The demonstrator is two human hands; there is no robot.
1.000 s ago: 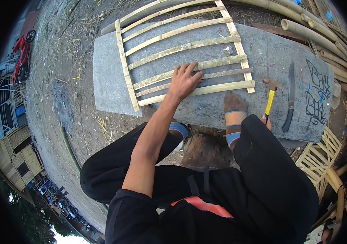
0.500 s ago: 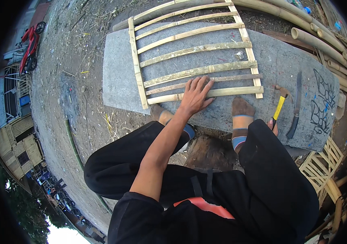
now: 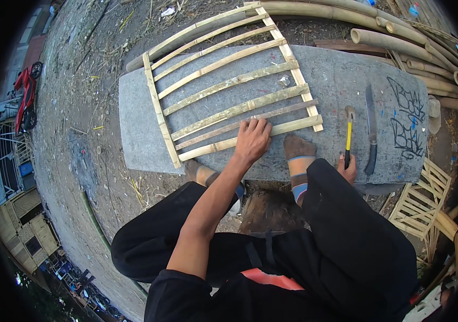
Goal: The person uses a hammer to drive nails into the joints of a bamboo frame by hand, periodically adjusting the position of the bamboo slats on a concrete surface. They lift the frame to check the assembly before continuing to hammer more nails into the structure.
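A bamboo slat frame (image 3: 228,90), with several cross slats between two side rails, lies over a grey concrete slab (image 3: 341,80). My left hand (image 3: 254,141) grips its nearest slat, fingers bent over it; their undersides are hidden. At the right, my right hand (image 3: 348,169) is closed round the black grip of a claw hammer (image 3: 349,134) with a yellow shaft, head pointing away from me. Part of that hand is hidden behind my knee. Beside the hammer lies a long knife (image 3: 371,126) with a dark handle. My socked feet (image 3: 299,155) rest at the slab's near edge.
Thick bamboo poles (image 3: 384,40) are stacked at the far right. A smaller bamboo lattice piece (image 3: 423,198) leans at the lower right. Between my legs is a wooden block (image 3: 272,212). A small stone (image 3: 284,81) sits by the frame's right rail. A red motorbike (image 3: 26,96) stands far left.
The whole view has turned and shifted, so slab, frame and tools appear farther left. My left hand's fingers, spread over the slats before, are now more bent and drawn together. The hammer stays in my right hand.
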